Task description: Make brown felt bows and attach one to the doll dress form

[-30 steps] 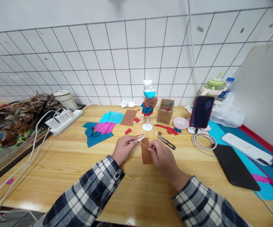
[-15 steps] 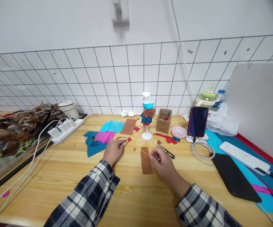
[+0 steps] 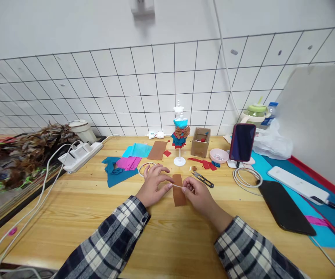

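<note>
A short, thin whitish strand [image 3: 178, 186] is stretched between my two hands, above a brown paper strip [image 3: 179, 197] on the wooden table. Thumb and fingers of my right hand [image 3: 196, 193] pinch its right end. At the other end, my left hand [image 3: 155, 185] has its thumb and index finger on the strand, the other fingers loosely extended. Just behind the left hand lies a thin pale ring [image 3: 140, 167], partly covered by the fingers. Thread snips [image 3: 204, 179] rest beyond the right hand. A small white dress form [image 3: 180, 133] wears blue, red and brown paper with a bow.
Teal, pink, blue and brown paper sheets [image 3: 157, 150] lie back left. Behind are a cardboard box [image 3: 200, 144] and pink bowl [image 3: 219, 155]. A propped phone [image 3: 243, 143], coiled cable and black tablet-like slab [image 3: 287, 209] occupy the right; a power strip [image 3: 81, 155] stands left.
My left hand has let go of the pale ring, leaving it on the table, and moved right to the strand's left end. My right hand still pinches the strand.
</note>
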`<state>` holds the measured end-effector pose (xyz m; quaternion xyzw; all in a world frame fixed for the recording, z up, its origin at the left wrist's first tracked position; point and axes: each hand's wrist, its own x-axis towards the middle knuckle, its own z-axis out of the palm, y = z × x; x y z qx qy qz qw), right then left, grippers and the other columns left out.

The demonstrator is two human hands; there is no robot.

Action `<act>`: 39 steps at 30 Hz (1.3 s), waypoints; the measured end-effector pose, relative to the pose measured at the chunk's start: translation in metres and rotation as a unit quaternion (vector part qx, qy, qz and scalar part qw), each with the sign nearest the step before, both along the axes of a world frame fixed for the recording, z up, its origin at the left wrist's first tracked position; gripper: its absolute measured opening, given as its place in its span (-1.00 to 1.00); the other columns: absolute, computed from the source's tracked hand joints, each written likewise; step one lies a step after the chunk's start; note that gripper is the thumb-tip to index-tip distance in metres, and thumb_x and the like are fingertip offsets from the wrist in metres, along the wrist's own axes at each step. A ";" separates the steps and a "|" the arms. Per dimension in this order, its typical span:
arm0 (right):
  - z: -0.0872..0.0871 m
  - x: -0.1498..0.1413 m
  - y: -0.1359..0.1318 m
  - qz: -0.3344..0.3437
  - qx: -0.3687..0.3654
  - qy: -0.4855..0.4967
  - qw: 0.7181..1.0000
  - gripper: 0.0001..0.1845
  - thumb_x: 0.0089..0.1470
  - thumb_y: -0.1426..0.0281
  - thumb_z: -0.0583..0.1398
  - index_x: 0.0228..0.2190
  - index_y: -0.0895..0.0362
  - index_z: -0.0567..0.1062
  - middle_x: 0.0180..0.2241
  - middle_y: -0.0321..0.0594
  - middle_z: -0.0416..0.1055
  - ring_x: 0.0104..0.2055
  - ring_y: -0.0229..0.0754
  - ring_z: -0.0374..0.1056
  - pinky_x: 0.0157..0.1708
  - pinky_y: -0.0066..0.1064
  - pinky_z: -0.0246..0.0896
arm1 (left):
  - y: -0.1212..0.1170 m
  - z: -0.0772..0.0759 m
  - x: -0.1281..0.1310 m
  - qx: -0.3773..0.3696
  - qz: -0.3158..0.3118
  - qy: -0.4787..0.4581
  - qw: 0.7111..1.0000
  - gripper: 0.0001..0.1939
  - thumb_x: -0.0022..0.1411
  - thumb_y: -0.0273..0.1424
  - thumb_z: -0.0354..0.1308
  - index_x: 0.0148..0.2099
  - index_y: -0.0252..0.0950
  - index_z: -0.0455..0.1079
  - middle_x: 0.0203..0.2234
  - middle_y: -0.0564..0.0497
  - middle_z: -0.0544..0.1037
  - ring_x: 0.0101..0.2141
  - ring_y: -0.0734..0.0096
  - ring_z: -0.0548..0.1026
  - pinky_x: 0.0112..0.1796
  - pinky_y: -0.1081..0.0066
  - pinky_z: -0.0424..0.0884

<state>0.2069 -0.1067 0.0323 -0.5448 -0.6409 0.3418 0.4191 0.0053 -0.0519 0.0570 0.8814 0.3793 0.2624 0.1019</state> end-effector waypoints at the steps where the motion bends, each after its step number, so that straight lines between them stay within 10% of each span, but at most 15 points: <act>1: 0.000 0.000 0.000 0.000 -0.003 0.004 1.000 -0.96 0.02 0.40 0.12 -0.45 0.10 0.32 -0.55 -0.38 0.24 -0.51 -0.30 0.16 -0.50 -0.47 0.05 | 0.000 -0.001 0.001 0.003 -0.001 0.000 1.000 -0.78 0.25 -0.20 0.10 -0.26 -0.12 0.54 -0.06 -0.01 0.45 0.08 0.13 0.21 0.17 -0.07 -0.19; 15: -0.006 0.005 0.008 -0.082 -0.015 0.092 0.992 -0.83 0.03 0.28 0.15 -0.37 0.12 0.42 -0.50 -0.33 0.31 -0.53 -0.29 0.20 -0.51 -0.44 0.14 | -0.001 -0.009 0.013 -0.086 -0.023 -0.129 0.988 -0.83 0.18 -0.28 0.20 -0.37 -0.19 0.58 -0.34 -0.03 0.51 -0.19 0.27 0.40 -0.03 0.19 0.25; 20: -0.001 0.007 0.005 -0.147 0.085 0.064 0.983 -0.53 0.06 0.30 0.17 0.02 0.09 0.30 -0.30 -0.27 0.37 -0.55 -0.33 0.20 -0.53 -0.44 0.19 | -0.010 -0.016 0.027 -0.252 0.023 -0.259 0.932 -0.74 0.21 -0.23 0.16 -0.30 -0.27 0.59 -0.31 -0.09 0.53 -0.21 0.26 0.47 -0.11 0.26 0.36; 32: 0.008 0.010 -0.003 -0.071 0.275 -0.231 0.931 -0.83 0.16 0.37 0.15 -0.21 0.05 0.52 -0.31 -0.23 0.48 -0.22 -0.15 0.36 -0.21 -0.34 0.22 | -0.025 -0.017 0.036 -0.472 -0.151 -0.445 0.746 -0.51 0.39 -0.18 -0.18 0.06 -0.31 0.46 0.16 -0.08 0.37 0.24 0.13 0.15 0.25 0.09 -0.02; 39: 0.010 0.013 -0.004 -0.100 0.328 -0.285 0.895 -0.83 0.19 0.37 0.12 -0.30 0.09 0.53 -0.35 -0.22 0.50 -0.27 -0.20 0.38 -0.26 -0.40 0.16 | -0.028 -0.018 0.039 -0.474 -0.179 -0.443 0.740 -0.53 0.39 -0.18 -0.16 0.08 -0.27 0.45 0.21 -0.05 0.30 0.27 0.15 0.11 0.27 0.11 -0.09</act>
